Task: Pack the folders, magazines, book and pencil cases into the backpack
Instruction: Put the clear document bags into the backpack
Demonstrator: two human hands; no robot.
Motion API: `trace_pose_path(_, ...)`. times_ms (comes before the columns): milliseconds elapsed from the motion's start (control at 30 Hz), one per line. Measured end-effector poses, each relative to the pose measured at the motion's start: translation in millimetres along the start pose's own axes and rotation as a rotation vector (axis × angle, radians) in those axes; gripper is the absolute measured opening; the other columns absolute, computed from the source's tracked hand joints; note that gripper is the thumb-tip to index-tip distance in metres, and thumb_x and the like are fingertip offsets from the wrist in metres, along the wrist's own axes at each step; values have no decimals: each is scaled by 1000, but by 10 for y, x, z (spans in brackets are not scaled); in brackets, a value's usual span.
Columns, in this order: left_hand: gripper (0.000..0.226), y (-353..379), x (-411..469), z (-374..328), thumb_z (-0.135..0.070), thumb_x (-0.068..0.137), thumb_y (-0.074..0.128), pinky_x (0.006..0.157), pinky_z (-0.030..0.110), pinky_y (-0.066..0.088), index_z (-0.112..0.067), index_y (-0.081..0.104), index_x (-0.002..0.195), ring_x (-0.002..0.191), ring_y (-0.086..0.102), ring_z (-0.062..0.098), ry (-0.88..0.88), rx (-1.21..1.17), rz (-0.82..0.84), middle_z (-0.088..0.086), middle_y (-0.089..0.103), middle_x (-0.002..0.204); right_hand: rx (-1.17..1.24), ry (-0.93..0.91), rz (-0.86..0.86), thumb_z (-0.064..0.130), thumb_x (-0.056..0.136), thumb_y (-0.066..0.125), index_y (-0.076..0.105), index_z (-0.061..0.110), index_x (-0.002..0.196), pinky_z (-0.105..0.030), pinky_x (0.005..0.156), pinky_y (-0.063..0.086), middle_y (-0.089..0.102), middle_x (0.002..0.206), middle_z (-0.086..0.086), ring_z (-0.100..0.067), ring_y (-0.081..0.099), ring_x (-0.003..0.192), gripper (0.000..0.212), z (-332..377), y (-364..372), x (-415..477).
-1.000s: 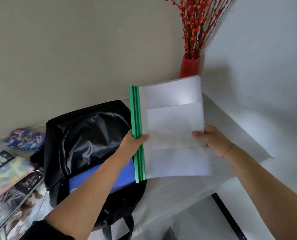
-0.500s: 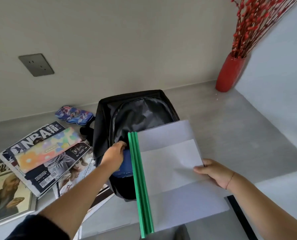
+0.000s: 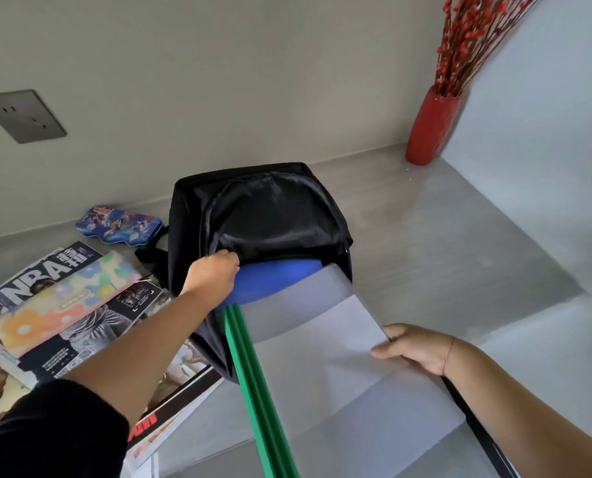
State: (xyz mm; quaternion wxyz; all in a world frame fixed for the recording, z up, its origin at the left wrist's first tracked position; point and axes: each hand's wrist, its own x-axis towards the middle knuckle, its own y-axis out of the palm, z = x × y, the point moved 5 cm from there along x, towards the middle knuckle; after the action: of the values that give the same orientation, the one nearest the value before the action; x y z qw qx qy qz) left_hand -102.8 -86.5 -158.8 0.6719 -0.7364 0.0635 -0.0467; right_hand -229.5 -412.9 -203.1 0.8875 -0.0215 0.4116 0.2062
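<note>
A black backpack (image 3: 263, 208) lies open on the grey table, with a blue folder (image 3: 270, 279) sticking out of its mouth. My left hand (image 3: 215, 276) grips the upper edge of the opening beside the blue folder. My right hand (image 3: 415, 348) pinches the right edge of the clear folders with green spines (image 3: 308, 367), whose far end reaches into the bag's mouth over the blue folder. Magazines (image 3: 39, 281) lie stacked to the left, a pastel pencil case (image 3: 63, 301) on top. A blue printed pencil case (image 3: 118, 224) sits by the wall.
A red vase (image 3: 430, 127) with red berry twigs stands in the back right corner. A wall socket plate (image 3: 22, 115) is at the left. The table's front edge (image 3: 477, 429) runs under my right forearm. Bare table surface (image 3: 442, 243) lies to the backpack's right.
My left hand let go of the green spines and took hold of the backpack's opening. My right hand lowered the clear folders and slid their far end into the bag.
</note>
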Motion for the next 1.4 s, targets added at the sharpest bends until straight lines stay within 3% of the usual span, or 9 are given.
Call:
trace_pose_path(100,14,-163,1,-11,-19,92,52,71,39,46,-9,63,95,87,61,36,32,-99,-27,13,63,99,-11,11,19,-4,85,59,68,5,97,-25,66,57,75,83,-5,-14,71,70,17,79,110,84)
trace_pose_path(267,16,-251,-46,-67,-19,93,51,73,40,48,-10,63,95,88,61,35,49,-111,-29,11,64,98,34,41,53,-2,86,59,70,4,92,-27,70,59,76,79,-6,-16,72,68,14,225,199,280)
trace_pose_path(500,17,-232,-93,-30,-17,94,49,73,39,46,-7,63,97,89,60,35,1,-105,-9,12,64,101,45,125,129,-2,86,59,73,4,89,-33,77,58,75,85,-11,-21,73,73,15,173,312,411)
trace_pose_path(600,17,-232,-99,-28,-18,94,49,73,38,45,-7,63,98,89,60,34,2,-106,-1,11,63,101,14,75,40,1,87,59,68,3,97,-34,84,53,73,88,-11,-20,70,73,14,215,248,432)
trace_pose_path(800,15,-228,-76,8,-19,94,49,71,36,44,-12,62,91,87,60,31,0,-104,41,8,64,99,60,-5,-88,-2,87,58,64,3,96,-20,58,57,70,87,-9,-13,70,63,12,384,126,432)
trace_pose_path(1267,15,-180,-35,52,-23,94,49,73,34,45,-17,62,94,88,60,25,36,-74,103,2,65,100,99,4,-116,3,90,55,68,6,87,-20,55,56,75,69,-3,-14,71,59,13,241,73,505)
trace_pose_path(1400,18,-190,45,70,-24,97,44,74,35,44,-17,60,100,91,61,25,126,88,207,3,63,105,93,47,-86,3,89,57,69,5,88,-21,54,56,75,70,-5,-15,71,59,12,202,94,499)
